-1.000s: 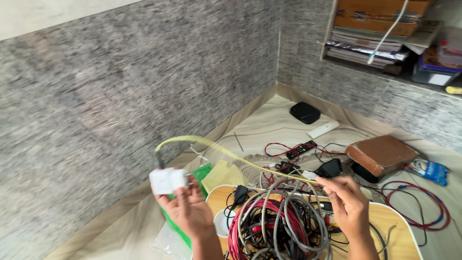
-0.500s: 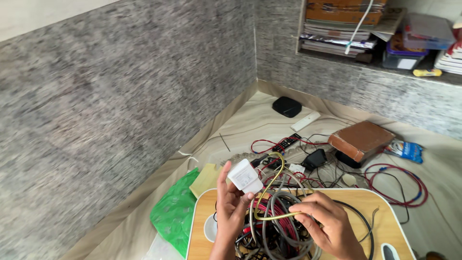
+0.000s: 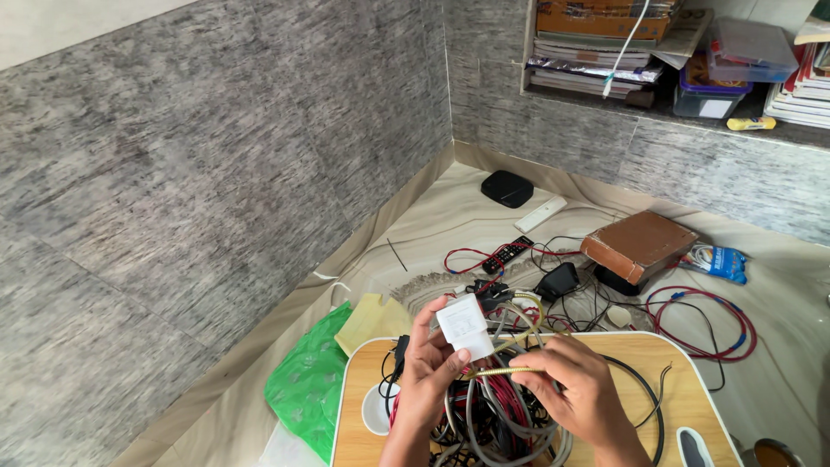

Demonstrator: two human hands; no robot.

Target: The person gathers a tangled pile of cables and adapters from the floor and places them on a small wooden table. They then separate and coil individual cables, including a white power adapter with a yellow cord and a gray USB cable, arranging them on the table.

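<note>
While L hand (image 3: 430, 372) grips white charger (image 3: 464, 326), R hand (image 3: 577, 396) pinching cable (image 3: 510, 370)

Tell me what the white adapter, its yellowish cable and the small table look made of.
White adapter, in the left hand: likely hard matte plastic, smooth and flat-faced. Yellowish cable, pinched by the right hand: apparently a ribbed or spiral-wrapped sheath; material unclear. Table: light wood-look top with a white rim, possibly laminate.

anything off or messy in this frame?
Yes. The wooden lap table carries a snarled heap of cables, and more wires, a remote and a brown box lie scattered across the floor. No visible damage or spill.
</note>
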